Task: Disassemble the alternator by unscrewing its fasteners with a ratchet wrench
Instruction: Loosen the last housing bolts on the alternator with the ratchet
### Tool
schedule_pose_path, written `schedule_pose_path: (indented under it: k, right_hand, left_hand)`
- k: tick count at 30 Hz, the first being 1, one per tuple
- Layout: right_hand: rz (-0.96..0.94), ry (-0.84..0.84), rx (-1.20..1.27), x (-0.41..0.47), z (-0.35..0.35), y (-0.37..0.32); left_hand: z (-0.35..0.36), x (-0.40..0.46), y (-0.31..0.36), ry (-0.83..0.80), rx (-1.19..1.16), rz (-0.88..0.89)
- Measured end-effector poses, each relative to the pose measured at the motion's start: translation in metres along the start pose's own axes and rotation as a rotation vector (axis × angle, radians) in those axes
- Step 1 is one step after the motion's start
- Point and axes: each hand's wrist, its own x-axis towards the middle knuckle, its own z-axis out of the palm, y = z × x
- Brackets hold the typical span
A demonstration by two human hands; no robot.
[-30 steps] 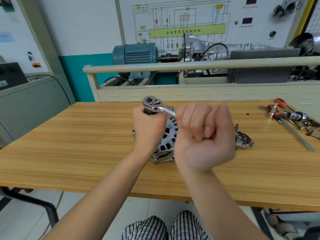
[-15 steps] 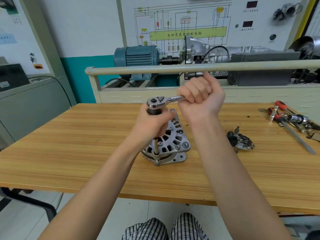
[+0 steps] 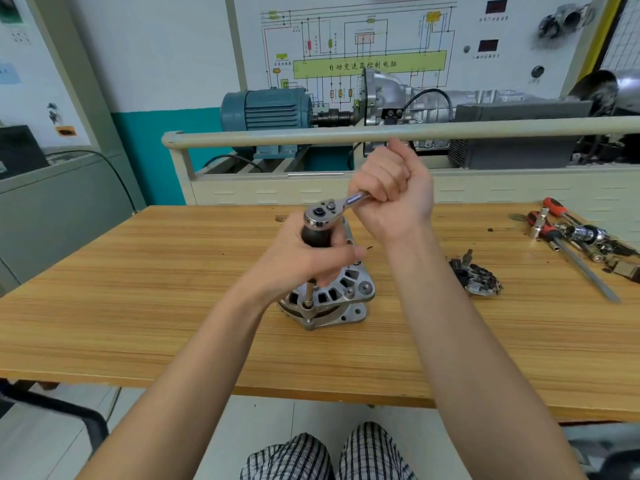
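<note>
The alternator (image 3: 332,296) stands at the centre of the wooden worktop (image 3: 138,289). The ratchet wrench (image 3: 334,208) sits above it on a vertical extension bar (image 3: 308,292) seated on a fastener at the housing's 7 o'clock edge. The left hand (image 3: 308,258) grips the dark socket body directly under the ratchet head. The right hand (image 3: 391,192) is closed around the wrench handle, which points toward 2 o'clock. A removed component (image 3: 476,277) lies at 3 o'clock; loose tools (image 3: 575,237) lie further out.
</note>
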Motion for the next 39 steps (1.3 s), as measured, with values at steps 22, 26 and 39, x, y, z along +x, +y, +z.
schedule_pose_path:
  k: [22, 26, 39]
  right_hand:
    - [-0.125, 0.062, -0.088, -0.008, 0.005, 0.003]
    - [-0.513, -0.123, -0.33, -0.049, -0.001, 0.033]
    - [-0.063, 0.016, -0.062, -0.006, 0.008, 0.001]
  left_hand:
    - [0.004, 0.006, -0.003, 0.177, -0.089, -0.053]
    - [0.02, 0.007, -0.007, 0.716, -0.061, -0.004]
    - [-0.002, 0.002, 0.003, 0.053, -0.111, -0.018]
